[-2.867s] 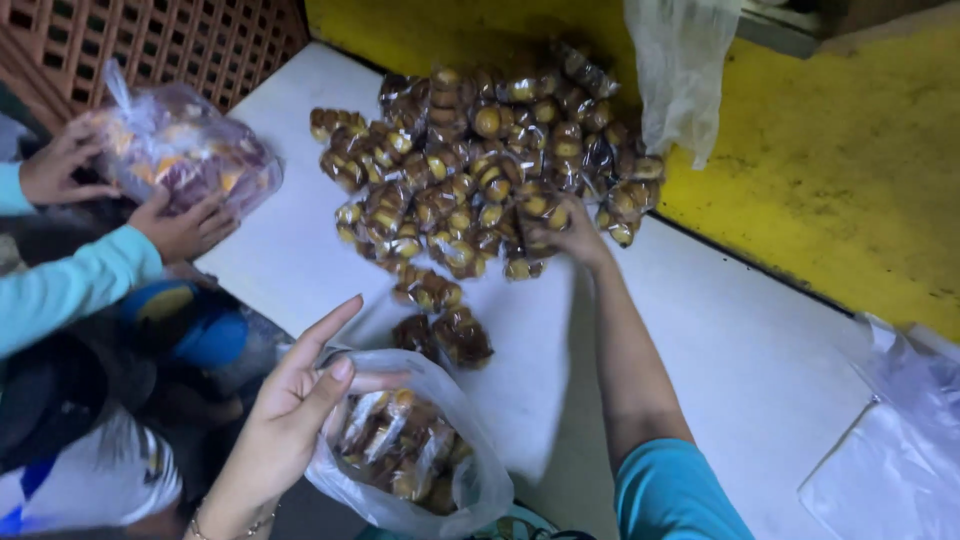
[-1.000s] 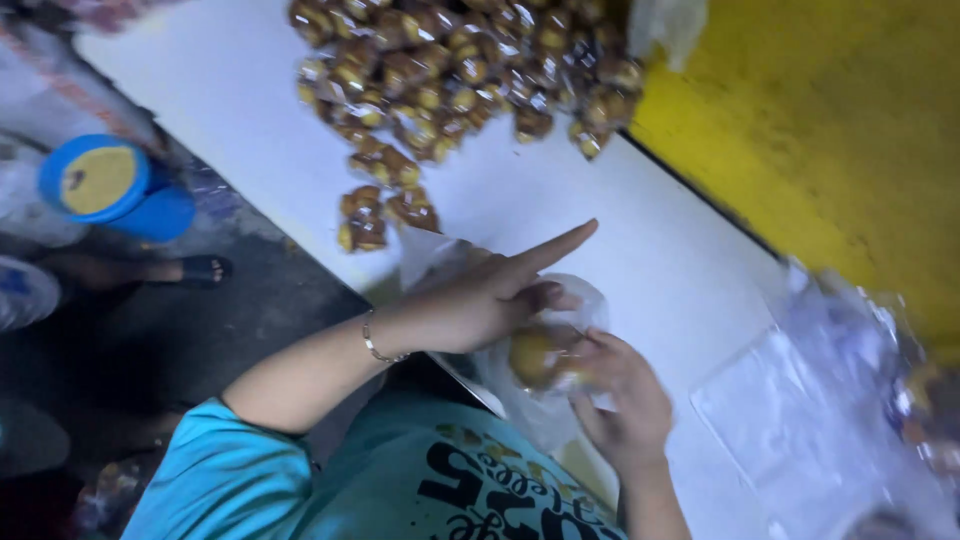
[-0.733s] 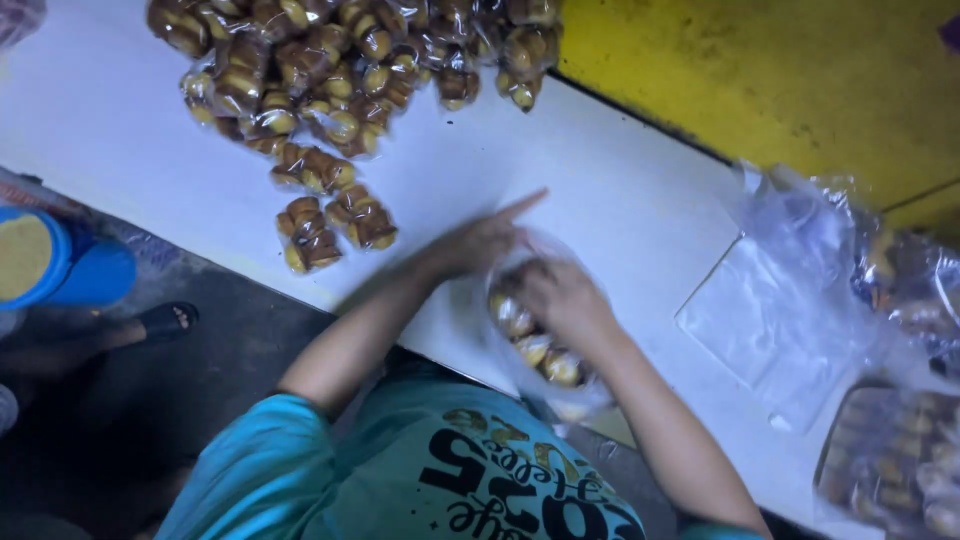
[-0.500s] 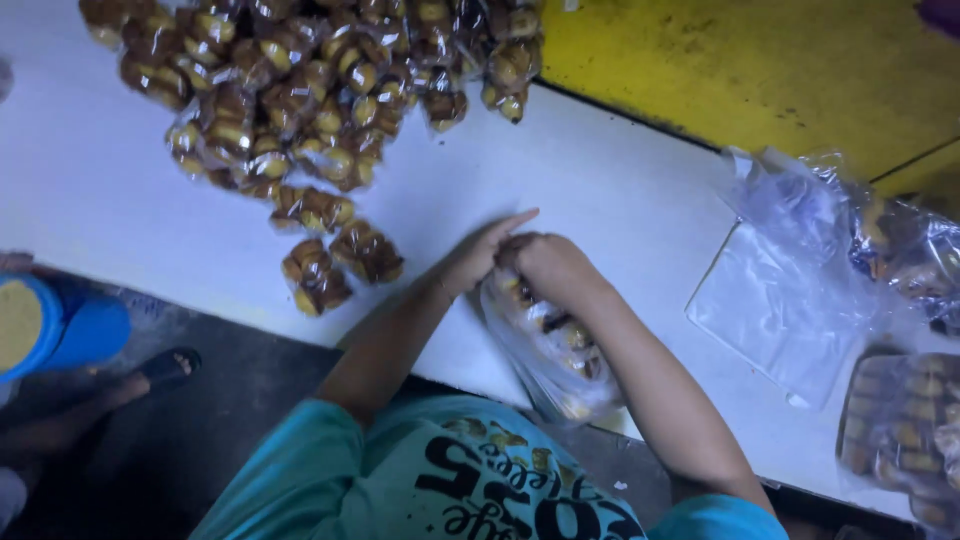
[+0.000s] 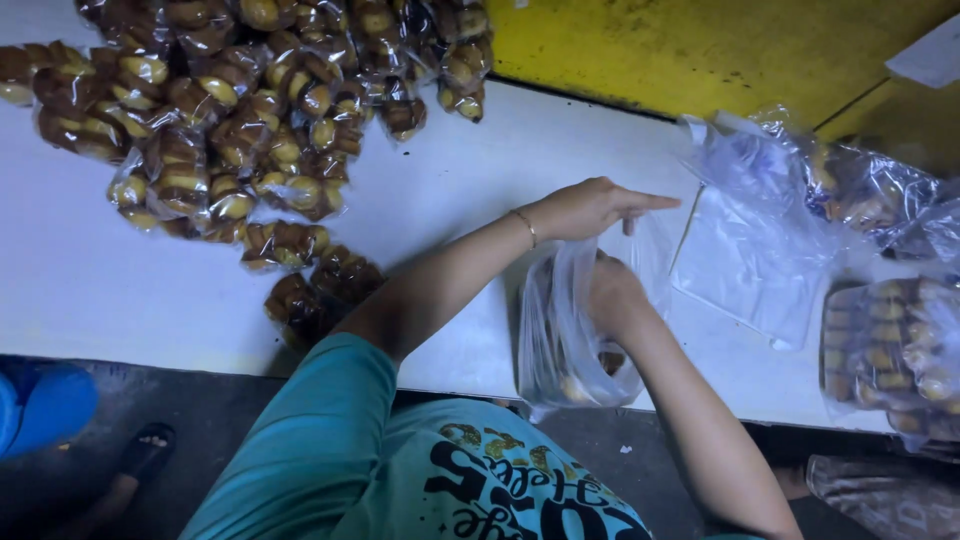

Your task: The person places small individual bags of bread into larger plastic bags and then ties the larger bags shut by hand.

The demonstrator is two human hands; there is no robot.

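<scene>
A clear plastic bag (image 5: 570, 340) with a few wrapped pastries at its bottom hangs over the white table's (image 5: 80, 290) near edge. My left hand (image 5: 585, 208), with a thin bracelet at the wrist, pinches the bag's rim, its forefinger stretched out to the right. My right hand (image 5: 612, 292) is curled at the bag's mouth just below; the plastic hides its fingertips. A big heap of wrapped brown-and-yellow pastries (image 5: 240, 110) covers the table's far left, with two loose packs (image 5: 320, 290) closest to my left arm.
A stack of empty clear bags (image 5: 745, 260) lies right of my hands. Filled bags of pastries (image 5: 890, 350) sit at the right edge. A yellow surface (image 5: 720, 40) borders the table's far side. Below the table are a blue container (image 5: 40, 405) and a sandalled foot (image 5: 140, 455).
The view has shifted right and closer. My left hand has lifted the bag's rim higher, and my right hand has sunk into the bag's mouth.
</scene>
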